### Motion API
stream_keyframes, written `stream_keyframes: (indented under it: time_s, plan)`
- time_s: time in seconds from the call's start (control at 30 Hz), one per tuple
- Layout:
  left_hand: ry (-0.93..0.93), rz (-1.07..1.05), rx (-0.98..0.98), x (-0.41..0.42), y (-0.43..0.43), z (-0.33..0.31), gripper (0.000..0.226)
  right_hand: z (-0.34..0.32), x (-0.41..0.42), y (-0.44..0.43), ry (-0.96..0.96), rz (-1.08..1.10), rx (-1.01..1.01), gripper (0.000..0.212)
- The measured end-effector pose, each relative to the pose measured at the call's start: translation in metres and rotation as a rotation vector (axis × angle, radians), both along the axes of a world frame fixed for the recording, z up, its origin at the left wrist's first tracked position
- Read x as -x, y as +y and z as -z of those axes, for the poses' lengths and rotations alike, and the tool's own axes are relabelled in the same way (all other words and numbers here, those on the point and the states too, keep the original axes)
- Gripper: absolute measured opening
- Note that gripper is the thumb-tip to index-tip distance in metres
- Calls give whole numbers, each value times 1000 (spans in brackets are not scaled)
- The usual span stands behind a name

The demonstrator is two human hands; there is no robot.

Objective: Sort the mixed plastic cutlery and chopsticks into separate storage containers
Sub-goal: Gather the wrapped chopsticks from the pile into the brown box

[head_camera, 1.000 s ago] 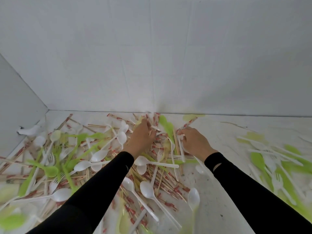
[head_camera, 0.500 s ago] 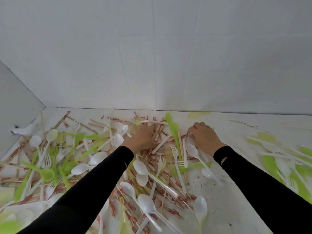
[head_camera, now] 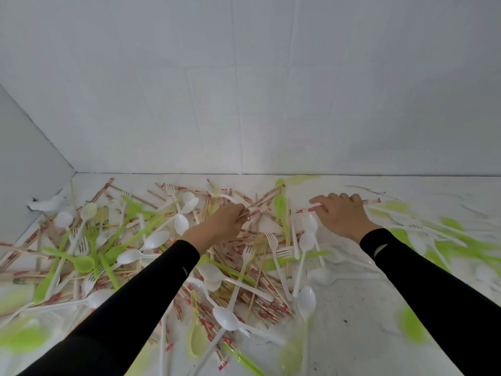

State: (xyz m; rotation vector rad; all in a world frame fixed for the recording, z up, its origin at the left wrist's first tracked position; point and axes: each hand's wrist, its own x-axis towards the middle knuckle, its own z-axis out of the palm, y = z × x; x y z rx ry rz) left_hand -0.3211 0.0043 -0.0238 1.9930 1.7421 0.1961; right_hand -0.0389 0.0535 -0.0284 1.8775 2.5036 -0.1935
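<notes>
pinching chopsticks, left hand outstretched, right hand gripping wrapped pair

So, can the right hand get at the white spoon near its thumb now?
Probably yes: the white spoon lies uncovered close beside the right hand, with nothing across its bowl. But that hand grips wrapped chopsticks, so few fingers look free to take it.

Bright, even, diffuse light; centre sharp, edges smeared.
White wall and table are lit flat, source not identifiable, with faint soft shadows under the cutlery and no glare. Red print on the chopsticks at centre reads clear. Green spoons at the lower corners and right edge are blurred. Wall joints lean under wide-angle distortion. Black sleeves show no detail.
</notes>
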Motion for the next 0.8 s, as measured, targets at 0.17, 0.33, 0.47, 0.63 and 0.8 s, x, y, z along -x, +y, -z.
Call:
stream_keyframes:
  time_s: [0.17,0.33,0.47,0.63,0.8]
  plan:
    - [-225,-49,-230,3,-14,-22,14,-13,-19,-9,-37,69,-191,30]
    - [-526,-149,-551,-13,-28,-42,16,-29,-13,-24,334,55,-52,26]
    - [-765,-365,-577,-29,-33,-36,13,-26,27,-46,627,109,141,24]
    - [-848,-461,-506,-38,-50,-5,34,9,71,-52,632,188,279,19]
    - [-895,-453,-375,-29,-64,20,43,29,82,-48,327,318,144,34]
